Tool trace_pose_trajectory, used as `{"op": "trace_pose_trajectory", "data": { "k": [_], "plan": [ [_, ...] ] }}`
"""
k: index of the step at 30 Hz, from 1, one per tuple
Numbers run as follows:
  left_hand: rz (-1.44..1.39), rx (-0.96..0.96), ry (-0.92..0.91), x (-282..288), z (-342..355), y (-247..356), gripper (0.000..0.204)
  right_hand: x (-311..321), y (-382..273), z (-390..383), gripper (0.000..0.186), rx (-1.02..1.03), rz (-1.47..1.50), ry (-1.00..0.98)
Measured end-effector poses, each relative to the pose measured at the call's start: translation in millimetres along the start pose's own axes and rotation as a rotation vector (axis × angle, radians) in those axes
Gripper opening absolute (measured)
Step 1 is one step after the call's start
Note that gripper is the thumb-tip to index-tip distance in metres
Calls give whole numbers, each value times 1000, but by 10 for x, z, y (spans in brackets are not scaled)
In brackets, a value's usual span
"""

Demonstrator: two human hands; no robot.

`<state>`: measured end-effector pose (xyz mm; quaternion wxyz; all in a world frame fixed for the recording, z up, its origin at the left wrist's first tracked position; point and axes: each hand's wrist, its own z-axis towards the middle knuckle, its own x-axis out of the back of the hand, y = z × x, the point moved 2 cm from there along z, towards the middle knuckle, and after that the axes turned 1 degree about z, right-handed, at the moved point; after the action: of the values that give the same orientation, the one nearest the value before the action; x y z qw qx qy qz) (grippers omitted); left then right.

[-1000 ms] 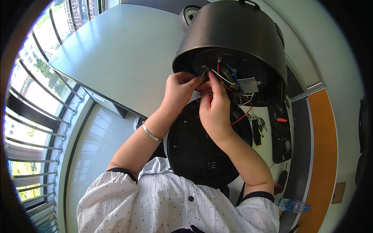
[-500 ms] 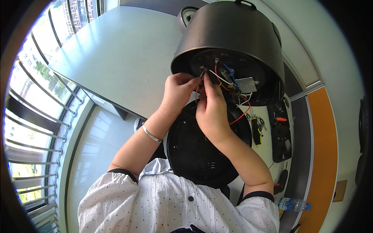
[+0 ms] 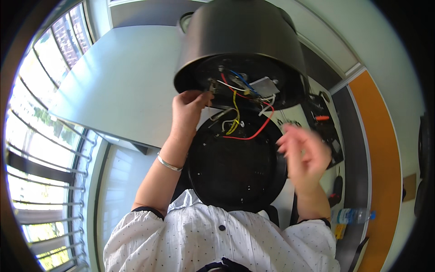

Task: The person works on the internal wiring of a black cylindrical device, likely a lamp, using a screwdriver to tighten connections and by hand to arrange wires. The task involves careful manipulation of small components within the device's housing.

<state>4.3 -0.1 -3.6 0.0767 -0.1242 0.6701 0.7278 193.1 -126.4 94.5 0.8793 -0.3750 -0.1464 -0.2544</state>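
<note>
Table [image 3: 113, 81] with pale flat top carries grey metal cylindrical housing [image 3: 240, 36] lying on its side, open end showing; shallow round black base [image 3: 235, 167] just below it. Right hand [image 3: 308, 154] blurred, fingers loosely open, apart from base; left hand [image 3: 192, 106] fingers pinched closed at housing's exposed wiring [image 3: 213, 86], exact grip hidden. Thin red wire [image 3: 240, 138] runs from housing to base.

Smooth, satin-finished metal housing [image 3: 240, 36], plastic-sheathed wires [image 3: 248, 138], shiny metal bangle [image 3: 168, 163], matt cloth shirt [image 3: 190, 235]

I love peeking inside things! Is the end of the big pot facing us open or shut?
Open: inside the pot's rim, a blue wire shows.
</note>
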Motion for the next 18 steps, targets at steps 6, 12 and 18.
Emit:
{"op": "trace_pose_trajectory", "data": {
  "k": [6, 12, 18],
  "plan": [
    [22, 18, -17, -19, 17, -45, 15, 731, 965, -69, 25, -443, -824, -79],
    [-1, 30, 12, -29, 3, -12, 12, 667, 1452, -301, 29, -618, -990, -358],
    [-23, 21, -15, -54, 11, -24, 12, 602, 1635, -433, 24, -569, -1002, -288]
  ]
}}
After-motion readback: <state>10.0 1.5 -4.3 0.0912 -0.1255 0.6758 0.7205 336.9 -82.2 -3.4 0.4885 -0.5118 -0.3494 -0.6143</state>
